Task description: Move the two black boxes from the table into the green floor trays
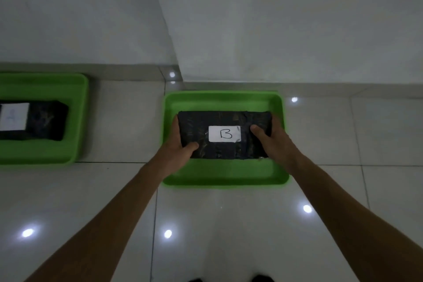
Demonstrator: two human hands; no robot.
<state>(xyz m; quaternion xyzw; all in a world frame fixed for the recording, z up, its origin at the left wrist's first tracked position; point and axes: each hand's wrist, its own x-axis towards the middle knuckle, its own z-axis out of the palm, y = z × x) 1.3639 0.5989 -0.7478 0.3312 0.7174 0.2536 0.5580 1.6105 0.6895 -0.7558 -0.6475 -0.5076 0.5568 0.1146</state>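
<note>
A black box (229, 119) with a white label marked "B" sits inside the right green tray (225, 173) on the floor. My left hand (179, 147) grips its left end, thumb on top. My right hand (271, 139) grips its right end the same way. A second black box (47, 120) with a white label lies in the left green tray (77, 98), partly cut off by the frame's left edge.
Both trays stand on glossy white floor tiles close to a white wall (274, 30) with a corner between them. Ceiling lights reflect on the tiles. The tips of two dark shoes (261, 278) show at the bottom edge.
</note>
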